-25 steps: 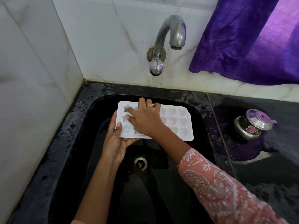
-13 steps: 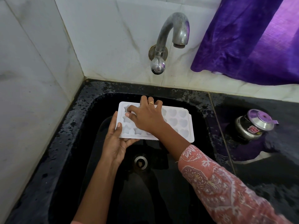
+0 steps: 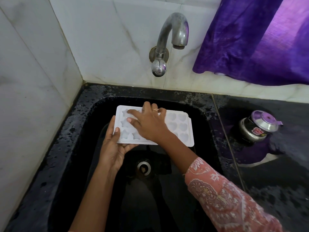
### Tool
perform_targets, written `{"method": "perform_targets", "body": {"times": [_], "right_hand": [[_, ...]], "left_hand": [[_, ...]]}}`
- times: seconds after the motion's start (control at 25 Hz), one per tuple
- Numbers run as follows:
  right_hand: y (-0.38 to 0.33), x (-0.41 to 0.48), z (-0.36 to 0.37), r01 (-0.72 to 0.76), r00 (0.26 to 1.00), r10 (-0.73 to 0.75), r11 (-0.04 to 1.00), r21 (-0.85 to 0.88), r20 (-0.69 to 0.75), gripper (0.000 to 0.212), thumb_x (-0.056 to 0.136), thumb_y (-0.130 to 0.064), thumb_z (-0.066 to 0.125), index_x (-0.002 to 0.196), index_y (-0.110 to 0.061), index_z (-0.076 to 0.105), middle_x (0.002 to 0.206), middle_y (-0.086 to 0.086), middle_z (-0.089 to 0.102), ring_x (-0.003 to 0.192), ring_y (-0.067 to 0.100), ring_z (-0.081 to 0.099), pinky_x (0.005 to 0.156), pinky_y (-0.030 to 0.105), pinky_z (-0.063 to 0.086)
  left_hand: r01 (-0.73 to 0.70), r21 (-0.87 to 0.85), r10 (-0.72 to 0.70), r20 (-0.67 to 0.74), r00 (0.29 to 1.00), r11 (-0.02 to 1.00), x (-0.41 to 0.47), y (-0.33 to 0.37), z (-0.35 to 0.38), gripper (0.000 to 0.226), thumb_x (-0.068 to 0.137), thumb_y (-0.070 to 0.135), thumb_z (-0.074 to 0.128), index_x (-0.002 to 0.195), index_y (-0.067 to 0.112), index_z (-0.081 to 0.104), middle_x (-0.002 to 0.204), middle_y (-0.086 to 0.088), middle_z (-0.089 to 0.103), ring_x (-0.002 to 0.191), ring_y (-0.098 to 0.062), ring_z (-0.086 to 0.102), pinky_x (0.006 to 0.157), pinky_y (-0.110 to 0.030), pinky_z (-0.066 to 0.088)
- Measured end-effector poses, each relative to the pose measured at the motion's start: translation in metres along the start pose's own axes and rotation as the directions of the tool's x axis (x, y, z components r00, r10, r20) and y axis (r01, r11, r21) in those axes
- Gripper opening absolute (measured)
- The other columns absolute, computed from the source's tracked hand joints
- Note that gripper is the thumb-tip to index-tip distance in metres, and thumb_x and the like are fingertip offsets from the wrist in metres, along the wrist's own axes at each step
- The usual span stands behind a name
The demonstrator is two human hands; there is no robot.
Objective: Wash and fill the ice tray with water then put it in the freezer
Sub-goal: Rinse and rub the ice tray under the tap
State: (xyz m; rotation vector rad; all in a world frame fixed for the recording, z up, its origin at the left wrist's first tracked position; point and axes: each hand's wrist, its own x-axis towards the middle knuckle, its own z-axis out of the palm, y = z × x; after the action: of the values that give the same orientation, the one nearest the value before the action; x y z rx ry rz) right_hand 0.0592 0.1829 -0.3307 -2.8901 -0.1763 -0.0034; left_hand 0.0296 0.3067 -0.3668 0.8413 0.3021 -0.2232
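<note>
A white ice tray (image 3: 181, 128) with star and heart moulds is held flat over the black sink (image 3: 70, 134). My left hand (image 3: 113, 148) grips its near left corner from below, thumb on the rim. My right hand (image 3: 148, 124) lies on top of the tray's middle and left cells, fingers spread and reaching into the star moulds. The steel tap (image 3: 173, 36) stands on the back wall above the tray; no water runs from it.
A small steel pot with a lid (image 3: 257, 126) stands on the wet black counter at the right. A purple cloth (image 3: 257, 41) hangs at the upper right. White tiled walls close the left and back. The drain (image 3: 143, 167) sits below the tray.
My right hand's fingers have shifted over the star cells on the tray's left side. The tray and my left hand have stayed about where they were.
</note>
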Motion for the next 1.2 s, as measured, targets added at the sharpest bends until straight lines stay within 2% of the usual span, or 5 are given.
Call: {"method": "perform_targets", "body": {"times": [0.16, 0.28, 0.6, 0.92, 1.2], "right_hand": [[0.042, -0.027, -0.020, -0.234, 0.952, 0.267, 0.950, 0.206, -0.151, 0.034, 0.098, -0.029, 0.038, 0.128, -0.038, 0.048, 0.110, 0.003, 0.038, 0.111, 0.022, 0.033, 0.093, 0.036, 0.015], [0.077, -0.056, -0.026, -0.346, 0.903, 0.376, 0.923, 0.167, -0.209, 0.033, 0.096, -0.025, 0.038, 0.123, -0.035, 0.054, 0.101, -0.002, 0.032, 0.106, 0.020, 0.033, 0.086, 0.033, 0.012], [0.086, -0.068, -0.013, -0.344, 0.925, 0.354, 0.935, 0.090, -0.141, 0.032, 0.096, -0.034, 0.036, 0.123, -0.041, 0.053, 0.099, -0.001, 0.030, 0.102, 0.023, 0.033, 0.091, 0.038, 0.014], [0.092, -0.071, -0.009, -0.335, 0.929, 0.332, 0.942, 0.009, -0.162, 0.027, 0.096, -0.043, 0.036, 0.112, -0.035, 0.057, 0.103, 0.001, 0.032, 0.104, 0.025, 0.034, 0.088, 0.038, 0.012], [0.089, -0.069, -0.008, -0.343, 0.925, 0.340, 0.939, 0.012, -0.168, 0.032, 0.096, -0.048, 0.032, 0.121, -0.042, 0.051, 0.104, 0.001, 0.032, 0.106, 0.024, 0.034, 0.091, 0.039, 0.012]], "left_hand": [[-0.020, 0.050, 0.020, -0.004, 1.000, 0.999, 0.004, 0.008, -0.002, 0.042, 0.100, 0.014, 0.034, 0.141, 0.027, 0.037, 0.119, 0.004, 0.058, 0.100, -0.020, 0.060, 0.059, -0.037, 0.059], [-0.021, 0.035, 0.022, -0.015, 1.000, 0.999, 0.006, 0.011, -0.005, 0.038, 0.101, 0.015, 0.033, 0.135, 0.030, 0.040, 0.115, 0.005, 0.060, 0.097, -0.019, 0.063, 0.059, -0.037, 0.059], [-0.044, 0.051, 0.044, -0.006, 0.999, 0.998, 0.006, 0.017, -0.004, 0.030, 0.100, 0.014, 0.034, 0.113, 0.035, 0.050, 0.111, 0.006, 0.061, 0.082, -0.013, 0.070, 0.058, -0.038, 0.059], [-0.057, 0.078, 0.059, -0.024, 0.998, 0.995, 0.006, 0.021, -0.005, 0.030, 0.101, 0.013, 0.033, 0.109, 0.036, 0.051, 0.110, 0.007, 0.061, 0.087, -0.016, 0.068, 0.057, -0.037, 0.059], [-0.078, 0.094, 0.076, 0.019, 0.997, 0.992, 0.006, 0.019, -0.006, 0.030, 0.100, 0.014, 0.033, 0.108, 0.036, 0.053, 0.091, 0.015, 0.073, 0.082, -0.011, 0.071, 0.057, -0.035, 0.059]]}}
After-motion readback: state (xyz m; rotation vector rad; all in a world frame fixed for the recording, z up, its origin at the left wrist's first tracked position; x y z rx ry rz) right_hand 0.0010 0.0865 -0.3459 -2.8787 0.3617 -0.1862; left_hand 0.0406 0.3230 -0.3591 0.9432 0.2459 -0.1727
